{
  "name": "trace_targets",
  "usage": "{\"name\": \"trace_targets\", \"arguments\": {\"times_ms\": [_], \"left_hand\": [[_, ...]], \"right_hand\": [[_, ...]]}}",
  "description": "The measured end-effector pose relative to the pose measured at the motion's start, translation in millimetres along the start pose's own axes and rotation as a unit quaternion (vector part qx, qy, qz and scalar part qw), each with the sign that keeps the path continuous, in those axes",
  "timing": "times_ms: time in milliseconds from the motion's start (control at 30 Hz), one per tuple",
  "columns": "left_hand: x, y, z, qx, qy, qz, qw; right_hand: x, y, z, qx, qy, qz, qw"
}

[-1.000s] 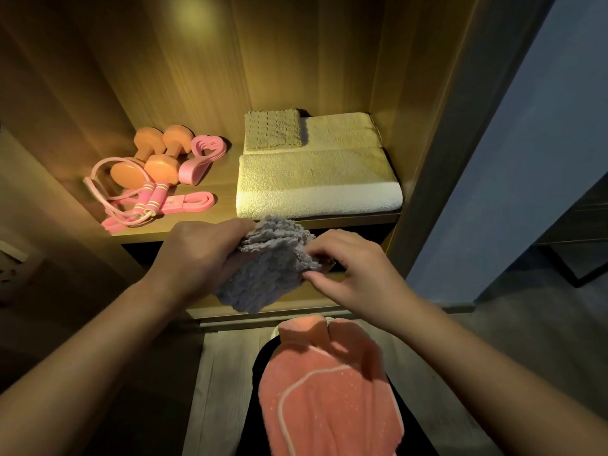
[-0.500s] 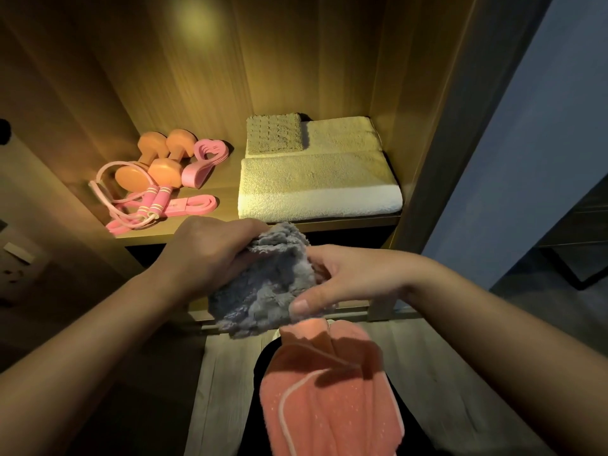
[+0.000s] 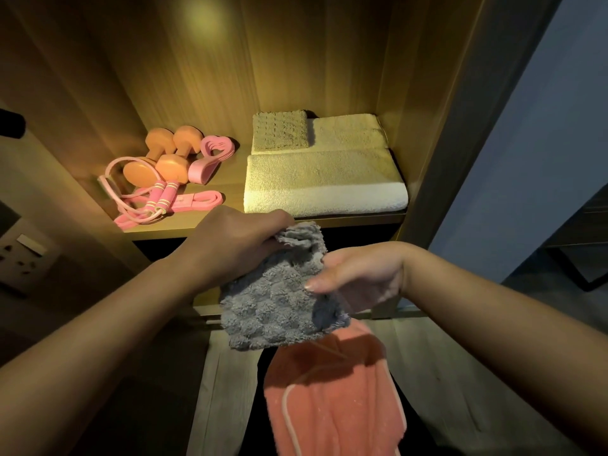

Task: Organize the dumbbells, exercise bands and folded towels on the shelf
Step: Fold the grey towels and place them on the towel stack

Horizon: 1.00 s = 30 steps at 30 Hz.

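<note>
The big towel (image 3: 325, 179) was cream with a white band along its front edge. On its back left corner a small towel (image 3: 279, 130) was tan with a grid of raised squares, and the plain towel (image 3: 347, 131) beside that was cream. Left of the big towel, the dumbbells (image 3: 171, 166) were orange, the coiled band (image 3: 210, 156) and flat band (image 3: 200, 200) pink, and the skipping rope (image 3: 164, 199) pink with pale stripes on its handles. In front of the big towel, the grey towel (image 3: 273, 304) bore a tufted check. Below that, a salmon cloth (image 3: 329, 406) carried pale piping and fine speckles. The shelf (image 3: 234, 179) was brown wood with straight grain.
</note>
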<state>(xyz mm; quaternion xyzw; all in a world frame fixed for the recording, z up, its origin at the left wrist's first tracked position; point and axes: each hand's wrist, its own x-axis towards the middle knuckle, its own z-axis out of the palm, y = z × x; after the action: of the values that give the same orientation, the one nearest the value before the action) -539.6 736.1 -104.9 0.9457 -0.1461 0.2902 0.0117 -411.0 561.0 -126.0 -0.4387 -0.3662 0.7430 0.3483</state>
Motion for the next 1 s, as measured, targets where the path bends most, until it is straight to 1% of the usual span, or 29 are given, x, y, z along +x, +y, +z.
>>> {"name": "trace_targets", "arguments": {"times_ms": [133,233,300,367,400,433,467,500,533,567,600,633,700,767,867,933,1000], "left_hand": [[-2,-7,6,0.031,-0.011,0.0,0.999],[-3,-7,15,0.018,-0.028,-0.013,0.999],[-5,-6,20,0.002,-0.046,-0.037,0.998],[-9,-7,24,-0.007,-0.062,-0.068,0.996],[-11,-7,25,-0.019,-0.069,-0.089,0.993],[-12,-7,25,-0.035,-0.075,-0.114,0.99],[-12,-7,25,-0.048,-0.077,-0.136,0.987],[-12,-7,24,-0.055,-0.072,-0.151,0.984],[-11,-6,24,-0.062,-0.062,-0.165,0.982],[-10,-5,23,-0.073,-0.051,-0.181,0.979],[-9,-4,23,-0.09,-0.039,-0.201,0.975],[-8,-3,23,-0.111,-0.024,-0.221,0.969],[-6,-2,25,-0.148,0.008,-0.256,0.955],[-3,0,25,-0.173,0.041,-0.279,0.944],[1,4,25,-0.178,0.076,-0.3,0.934],[1,8,24,-0.177,0.09,-0.31,0.93],[-2,11,23,-0.177,0.11,-0.322,0.923]], "right_hand": [[8,10,-3,-0.034,0.014,0.028,0.999],[5,8,-2,-0.011,0.03,0.037,0.999],[5,8,-2,-0.008,0.093,0.04,0.995],[3,11,-4,-0.101,0.152,0.022,0.983],[1,14,-6,-0.138,0.193,-0.02,0.971],[-1,18,-9,-0.147,0.248,-0.08,0.954],[-3,23,-13,-0.118,0.308,-0.143,0.933],[-4,32,-20,-0.063,0.362,-0.197,0.909],[-5,43,-27,0.012,0.403,-0.236,0.884],[-3,54,-33,0.084,0.426,-0.254,0.864],[0,65,-35,0.152,0.424,-0.255,0.856],[6,75,-36,0.212,0.401,-0.245,0.857],[20,87,-29,0.295,0.324,-0.237,0.867],[38,87,-18,0.341,0.274,-0.261,0.861],[60,67,-4,0.402,0.27,-0.324,0.812],[69,53,1,0.416,0.32,-0.341,0.78],[71,45,0,0.364,0.422,-0.335,0.76]]}}
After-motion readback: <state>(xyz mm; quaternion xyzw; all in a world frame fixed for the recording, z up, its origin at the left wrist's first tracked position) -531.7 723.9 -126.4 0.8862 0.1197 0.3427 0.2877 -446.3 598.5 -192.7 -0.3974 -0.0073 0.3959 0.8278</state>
